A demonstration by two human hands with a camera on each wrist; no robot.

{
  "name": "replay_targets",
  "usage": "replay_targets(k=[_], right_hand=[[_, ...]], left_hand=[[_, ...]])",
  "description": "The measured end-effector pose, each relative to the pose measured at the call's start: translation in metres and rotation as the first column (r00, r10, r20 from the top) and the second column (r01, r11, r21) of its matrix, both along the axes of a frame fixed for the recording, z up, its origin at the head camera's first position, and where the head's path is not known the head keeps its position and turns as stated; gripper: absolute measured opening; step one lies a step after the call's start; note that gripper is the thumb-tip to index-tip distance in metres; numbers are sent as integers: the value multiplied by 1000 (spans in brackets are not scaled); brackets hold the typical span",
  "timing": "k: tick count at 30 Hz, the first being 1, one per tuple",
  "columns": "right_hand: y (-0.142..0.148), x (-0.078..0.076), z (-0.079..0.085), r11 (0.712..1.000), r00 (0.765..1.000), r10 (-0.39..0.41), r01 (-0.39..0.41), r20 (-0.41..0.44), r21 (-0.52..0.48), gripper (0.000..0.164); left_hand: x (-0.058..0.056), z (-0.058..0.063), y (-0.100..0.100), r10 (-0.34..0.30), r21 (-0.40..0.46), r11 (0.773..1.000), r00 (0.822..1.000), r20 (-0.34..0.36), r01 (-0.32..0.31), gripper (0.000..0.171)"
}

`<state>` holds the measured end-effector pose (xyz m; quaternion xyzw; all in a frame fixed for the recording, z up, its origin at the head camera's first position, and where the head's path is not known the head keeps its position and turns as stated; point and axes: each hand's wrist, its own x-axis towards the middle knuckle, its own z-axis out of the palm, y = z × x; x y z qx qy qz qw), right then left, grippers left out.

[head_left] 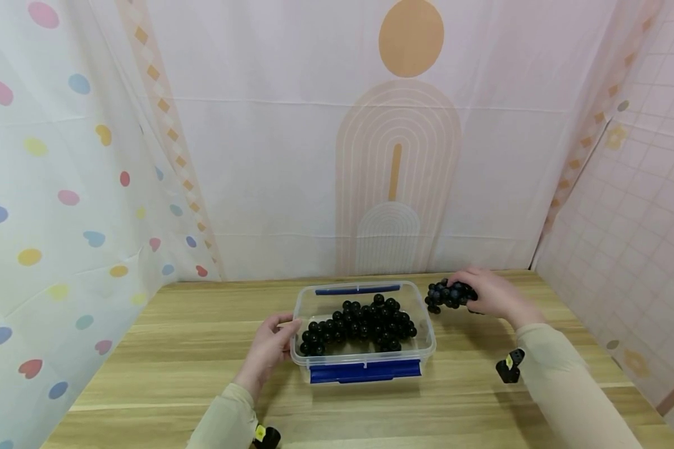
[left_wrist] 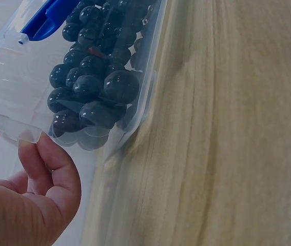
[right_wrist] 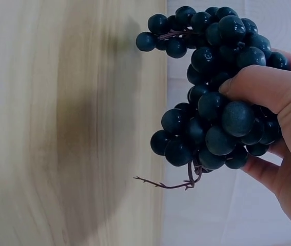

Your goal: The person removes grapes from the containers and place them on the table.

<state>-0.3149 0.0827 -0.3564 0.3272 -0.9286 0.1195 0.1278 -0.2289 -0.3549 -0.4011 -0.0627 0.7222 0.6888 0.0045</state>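
A clear plastic food container [head_left: 365, 358] with blue clips stands on the table, and a bunch of dark grapes [head_left: 365, 324] lies inside it. My left hand [head_left: 271, 343] grips the container's left side, thumb at the rim; in the left wrist view, curled fingers [left_wrist: 58, 171] meet the clear plastic edge. To the right of the container, my right hand [head_left: 491, 296] holds a second bunch of dark grapes [head_left: 448, 294] above the table. The right wrist view shows the thumb across these grapes [right_wrist: 219, 120], other fingers partly hidden behind, and a bare brown stem [right_wrist: 168, 185] hanging out.
The wood-grain table [head_left: 202, 362] reaches back to a patterned curtain [head_left: 269, 187]. More curtain closes off the left and right sides. A small black device is strapped at each wrist, one [head_left: 509, 366] on the right and one [head_left: 266, 436] on the left.
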Motion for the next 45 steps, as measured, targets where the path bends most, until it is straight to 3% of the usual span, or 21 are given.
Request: replay_targets(k=[12,27,35,38,45], right_hand=[[-1,0,-4,999,999,-38,38,6,-8,50],[7,1,-9,994,994,-104,105,-27,17,52],[13,0,-12,994,994,-98,100,-49,40,52],[14,0,-14,994,994,-98,100,-55,44,52],[18,0,-21,990,990,-117,122,-73,75,53]], left_hand=[[0,-4,0,-10,2,1000,999,-34,11,52],[-3,-5,1,2,10,1000,1000,-12,-2,48],[1,2,2,-9,0,1000,1000,-12,9,46],[-1,-3,1,0,-1,1000,1000,-23,0,47],[-1,-2,2,8,8,1000,1000,-23,-8,43]])
